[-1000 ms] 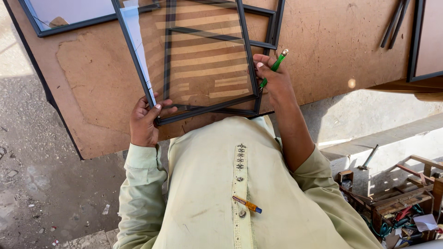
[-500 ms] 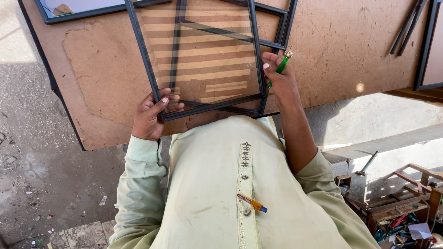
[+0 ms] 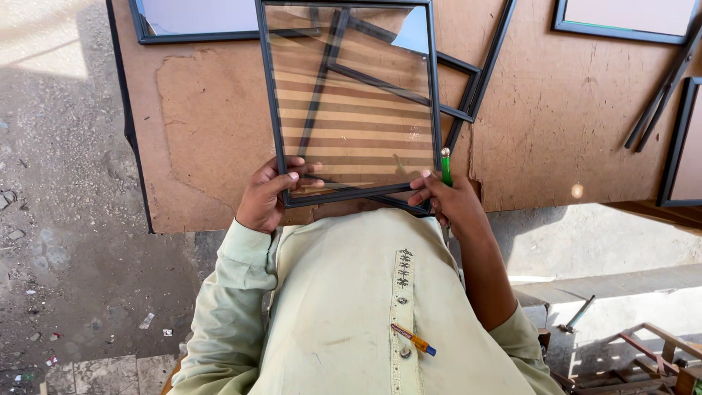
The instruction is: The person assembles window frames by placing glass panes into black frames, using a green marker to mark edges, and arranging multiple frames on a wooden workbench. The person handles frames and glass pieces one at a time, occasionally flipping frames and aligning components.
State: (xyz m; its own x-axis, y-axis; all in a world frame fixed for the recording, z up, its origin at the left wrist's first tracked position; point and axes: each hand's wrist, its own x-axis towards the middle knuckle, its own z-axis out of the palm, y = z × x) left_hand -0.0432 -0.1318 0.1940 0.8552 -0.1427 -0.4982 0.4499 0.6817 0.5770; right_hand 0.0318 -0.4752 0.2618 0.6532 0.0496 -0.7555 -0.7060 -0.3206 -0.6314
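I hold a black-framed glass pane (image 3: 351, 102) upright over a brown board (image 3: 570, 110). My left hand (image 3: 267, 194) grips its lower left corner, thumb on the glass. My right hand (image 3: 450, 201) grips the lower right corner and also keeps a green pen-like tool (image 3: 445, 165) between its fingers. Striped reflections show in the glass. Behind the pane, an empty black frame (image 3: 468, 80) lies on the board.
More framed panes lie at the board's far left (image 3: 190, 18), far right (image 3: 629, 18) and right edge (image 3: 680, 146). Loose black strips (image 3: 662, 95) rest nearby. A pencil (image 3: 414, 340) is clipped to my shirt. Wooden crates and tools (image 3: 643, 358) sit lower right. Grey ground is on the left.
The pane has turned from tilted to nearly square and sits more central. My right hand slid down from the right edge to the lower right corner.
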